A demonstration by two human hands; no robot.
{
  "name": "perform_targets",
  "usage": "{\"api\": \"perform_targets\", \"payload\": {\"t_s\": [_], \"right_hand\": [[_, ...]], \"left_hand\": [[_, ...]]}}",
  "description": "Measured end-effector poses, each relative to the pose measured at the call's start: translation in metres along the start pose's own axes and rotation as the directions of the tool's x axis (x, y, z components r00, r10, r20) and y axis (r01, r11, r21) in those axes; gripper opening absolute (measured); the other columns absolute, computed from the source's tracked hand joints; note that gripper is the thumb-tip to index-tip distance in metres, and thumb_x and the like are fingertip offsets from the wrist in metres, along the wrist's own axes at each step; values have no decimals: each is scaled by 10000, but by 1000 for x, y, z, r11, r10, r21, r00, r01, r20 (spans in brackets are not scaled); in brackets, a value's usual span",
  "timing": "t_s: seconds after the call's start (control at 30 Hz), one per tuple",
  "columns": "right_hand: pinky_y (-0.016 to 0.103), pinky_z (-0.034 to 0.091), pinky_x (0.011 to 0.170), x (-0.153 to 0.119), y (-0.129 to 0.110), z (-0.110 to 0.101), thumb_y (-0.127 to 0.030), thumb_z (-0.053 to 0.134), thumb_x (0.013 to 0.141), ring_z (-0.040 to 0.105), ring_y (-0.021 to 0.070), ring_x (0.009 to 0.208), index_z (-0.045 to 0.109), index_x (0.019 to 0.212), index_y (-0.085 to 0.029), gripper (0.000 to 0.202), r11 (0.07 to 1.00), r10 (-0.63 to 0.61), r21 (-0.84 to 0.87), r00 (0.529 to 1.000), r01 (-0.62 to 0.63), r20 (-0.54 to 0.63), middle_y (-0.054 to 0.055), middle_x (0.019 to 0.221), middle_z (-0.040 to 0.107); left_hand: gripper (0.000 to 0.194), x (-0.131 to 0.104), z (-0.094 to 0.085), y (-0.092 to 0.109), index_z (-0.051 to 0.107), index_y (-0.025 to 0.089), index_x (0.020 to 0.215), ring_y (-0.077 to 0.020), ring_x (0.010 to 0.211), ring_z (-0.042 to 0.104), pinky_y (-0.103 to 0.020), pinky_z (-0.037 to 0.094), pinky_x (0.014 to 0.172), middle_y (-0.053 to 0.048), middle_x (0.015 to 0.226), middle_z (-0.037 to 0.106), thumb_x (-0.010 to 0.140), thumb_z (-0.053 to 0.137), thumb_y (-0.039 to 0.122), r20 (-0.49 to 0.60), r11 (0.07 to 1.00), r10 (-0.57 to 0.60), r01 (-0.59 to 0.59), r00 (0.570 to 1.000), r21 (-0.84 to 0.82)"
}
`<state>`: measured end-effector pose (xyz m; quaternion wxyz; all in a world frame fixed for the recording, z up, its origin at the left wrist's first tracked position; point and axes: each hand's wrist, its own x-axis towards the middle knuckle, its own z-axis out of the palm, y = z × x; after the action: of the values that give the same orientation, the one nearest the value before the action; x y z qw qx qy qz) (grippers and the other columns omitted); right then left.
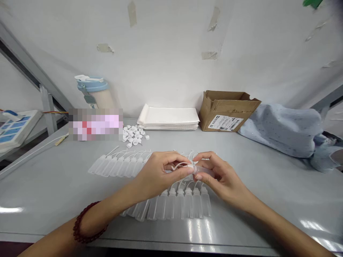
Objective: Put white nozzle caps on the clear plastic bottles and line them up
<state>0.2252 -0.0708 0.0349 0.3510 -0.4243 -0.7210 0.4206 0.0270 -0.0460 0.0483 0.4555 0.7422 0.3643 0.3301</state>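
Left hand [166, 173] and right hand [220, 175] (fingertips nearly meeting) are clamping a small clear bottle [205, 171] above the table [241, 225]; similar bottles [182, 205] are lying in rows beneath and beside them.

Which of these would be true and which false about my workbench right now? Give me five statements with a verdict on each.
1. The left hand and right hand are both on one small bottle. True.
2. The cardboard box is closed. False: its top is open.
3. The loose white caps lie left of the stacked white envelopes. True.
4. The beaded bracelet is on the right arm. False: it is on the left.
5. The blue cloth lies left of the cardboard box. False: it lies to the right.
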Motion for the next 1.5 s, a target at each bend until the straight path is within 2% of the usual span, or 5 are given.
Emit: {"api": "perform_targets", "payload": {"t_s": [0.33, 0.57, 0.8, 1.2, 1.5], "right_hand": [[262, 426, 562, 0, 2, 2, -316, 454, 946, 594, 154, 680, 438, 1076, -235, 155, 998, 34, 59, 998, -37, 61, 13, 763, 653], [237, 357, 491, -2, 7, 3, -286, 484, 934, 520, 129, 589, 439, 1092, -241, 171, 989, -78, -129, 997, 76, -10, -9, 734, 613], [256, 417, 562, -1, 5, 0, -293, 425, 960, 570, 148, 674, 426, 1116, -251, 162, 998, -30, -60, 999, 33, 39, -1, 764, 625], [218, 424, 501, 1, 16, 3, -194, 575, 888, 515, 109, 579, 478, 1088, -209, 222, 801, -447, -483, 890, 353, -92, 17, 820, 596], [226, 421, 494, 1, 6, -4, -215, 509, 916, 516, 107, 543, 625, 986, -169, 143, 907, -328, -330, 931, 263, -158, 18, 752, 647]], "left_hand": [[134, -1, 7, -10, 678, 125, 919, -132, 750, 603, -243, 497, 677, -66, 856, 673, 836, 573, 126, -1, 930, 324, -319, 946, 184], [187, -1, 4, -2, 693, 164, 845, -105, 579, 605, -195, 495, 527, -6, 721, 672, 865, 580, 312, -20, 996, -75, 76, 997, 50], [120, -1, 7, -7, 680, 138, 899, -110, 717, 605, -211, 485, 658, -34, 832, 692, 855, 576, 182, -54, 943, 288, -273, 956, 191], [284, 0, -1, 3, 615, 142, 700, -85, 509, 547, -178, 423, 483, 25, 567, 575, 856, 572, 376, 20, 961, -233, 234, 972, -148], [172, -3, 6, -4, 648, 140, 809, -90, 559, 581, -189, 459, 547, 12, 618, 600, 873, 561, 274, -63, 1000, 5, -5, 998, -1]]}}
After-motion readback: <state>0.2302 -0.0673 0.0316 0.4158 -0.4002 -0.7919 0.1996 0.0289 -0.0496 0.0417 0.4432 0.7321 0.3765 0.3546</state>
